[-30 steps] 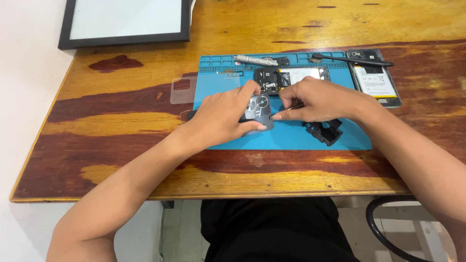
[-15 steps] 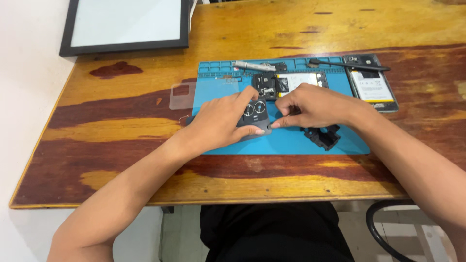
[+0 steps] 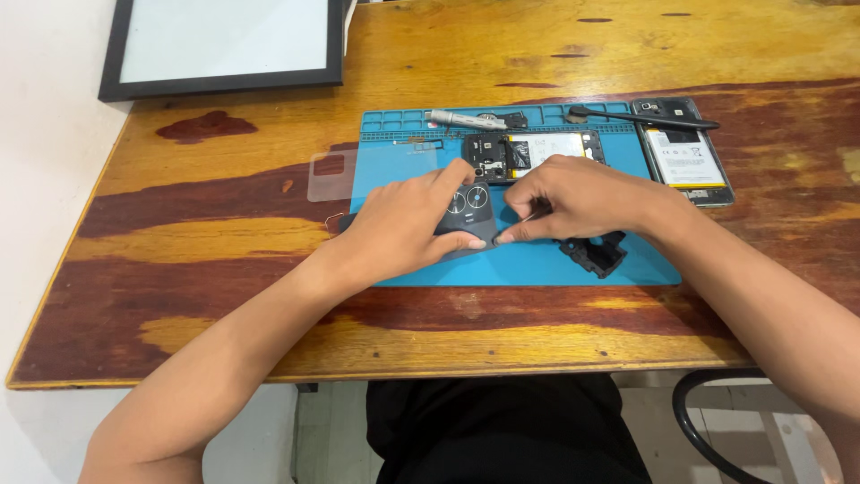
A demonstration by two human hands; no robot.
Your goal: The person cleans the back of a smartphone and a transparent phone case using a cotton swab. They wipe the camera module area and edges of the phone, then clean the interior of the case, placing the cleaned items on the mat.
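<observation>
My left hand [image 3: 403,229] grips the dark camera cover [image 3: 468,215], my right hand [image 3: 573,199] pinches a thin tool [image 3: 518,224]; prying could slip and scratch.

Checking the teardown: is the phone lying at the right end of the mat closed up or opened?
Opened. The phone lies with its back cover off, its battery and upper circuit parts exposed, a thin black tool across its top.

White battery label [image 3: 688,158] right, perhaps blank framed screen [image 3: 224,40]

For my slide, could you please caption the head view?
Both hands, left and right, grip a dark phone cover over a blue mat.
</observation>
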